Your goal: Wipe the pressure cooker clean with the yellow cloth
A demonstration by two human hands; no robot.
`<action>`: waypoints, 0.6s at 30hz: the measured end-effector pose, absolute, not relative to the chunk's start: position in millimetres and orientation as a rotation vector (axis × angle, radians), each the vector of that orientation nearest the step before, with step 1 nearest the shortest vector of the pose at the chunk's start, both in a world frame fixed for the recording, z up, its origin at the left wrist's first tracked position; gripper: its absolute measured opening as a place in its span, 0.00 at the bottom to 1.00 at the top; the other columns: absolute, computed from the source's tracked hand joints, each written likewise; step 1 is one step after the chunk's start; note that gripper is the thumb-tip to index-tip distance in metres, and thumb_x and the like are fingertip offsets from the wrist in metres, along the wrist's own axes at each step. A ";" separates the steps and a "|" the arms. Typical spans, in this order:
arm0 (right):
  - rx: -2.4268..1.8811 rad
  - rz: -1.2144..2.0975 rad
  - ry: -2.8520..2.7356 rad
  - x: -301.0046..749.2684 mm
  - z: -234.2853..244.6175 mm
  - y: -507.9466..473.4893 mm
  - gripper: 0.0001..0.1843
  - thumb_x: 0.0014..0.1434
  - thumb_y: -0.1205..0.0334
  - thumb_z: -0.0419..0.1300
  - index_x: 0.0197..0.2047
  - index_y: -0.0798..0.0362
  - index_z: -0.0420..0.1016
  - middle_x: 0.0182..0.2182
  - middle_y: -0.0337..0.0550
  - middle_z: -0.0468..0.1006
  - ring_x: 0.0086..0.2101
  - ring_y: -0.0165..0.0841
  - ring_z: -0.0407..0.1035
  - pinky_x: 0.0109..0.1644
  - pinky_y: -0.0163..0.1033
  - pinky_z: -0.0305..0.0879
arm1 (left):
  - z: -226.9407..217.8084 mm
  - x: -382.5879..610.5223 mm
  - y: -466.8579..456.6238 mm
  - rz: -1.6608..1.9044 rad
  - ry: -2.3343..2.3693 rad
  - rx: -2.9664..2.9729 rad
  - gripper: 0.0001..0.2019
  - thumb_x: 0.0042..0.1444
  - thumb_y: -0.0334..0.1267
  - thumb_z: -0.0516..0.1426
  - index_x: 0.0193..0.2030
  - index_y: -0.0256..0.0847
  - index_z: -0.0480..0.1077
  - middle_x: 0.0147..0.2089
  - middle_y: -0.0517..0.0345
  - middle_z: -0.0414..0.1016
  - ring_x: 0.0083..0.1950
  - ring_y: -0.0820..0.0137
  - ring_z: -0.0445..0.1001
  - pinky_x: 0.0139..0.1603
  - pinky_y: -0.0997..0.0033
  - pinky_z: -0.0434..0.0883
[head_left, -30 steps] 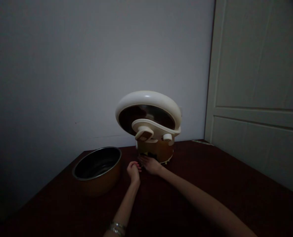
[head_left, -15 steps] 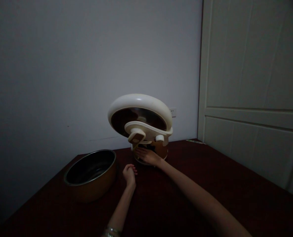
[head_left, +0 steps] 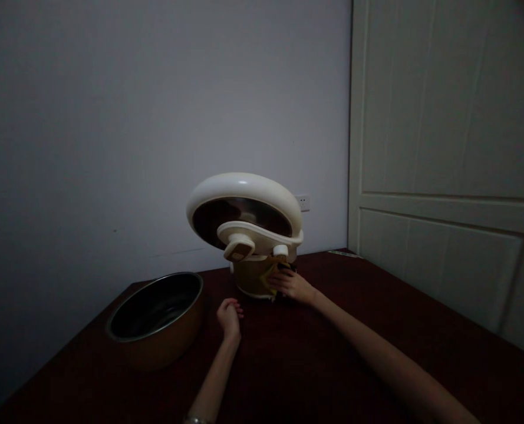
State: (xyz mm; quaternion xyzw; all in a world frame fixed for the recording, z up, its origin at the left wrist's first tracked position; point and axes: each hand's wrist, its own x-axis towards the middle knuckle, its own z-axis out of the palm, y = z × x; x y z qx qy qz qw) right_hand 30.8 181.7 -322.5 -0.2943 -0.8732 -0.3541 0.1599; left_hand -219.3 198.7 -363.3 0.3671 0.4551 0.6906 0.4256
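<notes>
A white and gold kitchen appliance [head_left: 244,187] stands on the table, with a wide white-rimmed round top tilted over a gold base. A handle and a small knob are at its front. My right hand [head_left: 295,287] presses a yellow and black cloth [head_left: 272,274] against the right front of the base, fingers over the fabric. Loosely closed, my left hand [head_left: 229,317] rests near the tabletop in front of the appliance, and nothing shows in it. To its left sits a gold pot [head_left: 160,347] with a dark inside.
The dark red table [head_left: 306,365] meets a pale wall [head_left: 155,118] at the back. A wall socket [head_left: 303,203] is behind the appliance on its right. A panelled white door [head_left: 442,147] stands along the right side. The light is dim.
My right hand has slid rightward across the gold base with the cloth. My left hand stays closed in nearly the same place. The whole view has shifted slightly.
</notes>
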 end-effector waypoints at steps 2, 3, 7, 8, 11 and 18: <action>-0.892 -1.045 -2.382 30.5 -309.8 185.4 0.20 0.66 0.68 0.48 0.60 0.51 0.65 0.57 0.48 0.70 0.58 0.37 0.60 0.56 0.50 0.58 | -362.8 -219.9 198.7 1.712 1.124 0.902 0.08 0.30 0.34 0.48 0.19 0.38 0.67 0.16 0.61 0.65 0.15 0.73 0.64 0.12 0.76 0.61; -0.928 -1.053 -2.324 28.9 -305.5 187.4 0.20 0.66 0.68 0.50 0.60 0.50 0.66 0.57 0.49 0.70 0.57 0.39 0.60 0.55 0.51 0.58 | -362.6 -220.3 198.7 1.705 1.116 0.892 0.08 0.30 0.34 0.48 0.19 0.38 0.66 0.16 0.61 0.65 0.15 0.73 0.64 0.12 0.77 0.61; -1.022 -1.002 -2.166 21.1 -307.4 191.5 0.20 0.62 0.67 0.55 0.57 0.48 0.70 0.53 0.51 0.72 0.51 0.43 0.63 0.51 0.52 0.61 | -362.4 -221.9 198.4 1.700 1.104 0.873 0.08 0.30 0.34 0.48 0.19 0.38 0.66 0.16 0.61 0.65 0.15 0.73 0.64 0.12 0.77 0.60; -1.026 -0.977 -2.152 20.3 -311.7 190.7 0.20 0.61 0.67 0.55 0.56 0.49 0.71 0.51 0.52 0.73 0.50 0.43 0.63 0.50 0.51 0.62 | -362.3 -222.2 198.0 1.702 1.101 0.874 0.08 0.30 0.34 0.48 0.19 0.38 0.66 0.16 0.61 0.65 0.15 0.73 0.64 0.12 0.77 0.60; -1.019 -0.910 -2.176 23.6 -328.3 183.7 0.20 0.60 0.71 0.53 0.55 0.53 0.72 0.48 0.54 0.73 0.47 0.42 0.63 0.49 0.49 0.65 | -360.3 -222.1 196.3 1.719 1.081 0.894 0.08 0.30 0.34 0.48 0.19 0.38 0.66 0.16 0.62 0.65 0.16 0.73 0.64 0.12 0.77 0.60; -1.172 -0.746 -2.349 40.0 -352.7 159.0 0.24 0.54 0.77 0.53 0.53 0.55 0.71 0.49 0.56 0.70 0.50 0.41 0.62 0.52 0.47 0.66 | -334.9 -221.7 188.2 1.855 0.981 1.016 0.05 0.36 0.34 0.50 0.21 0.39 0.66 0.17 0.63 0.64 0.17 0.74 0.64 0.14 0.78 0.60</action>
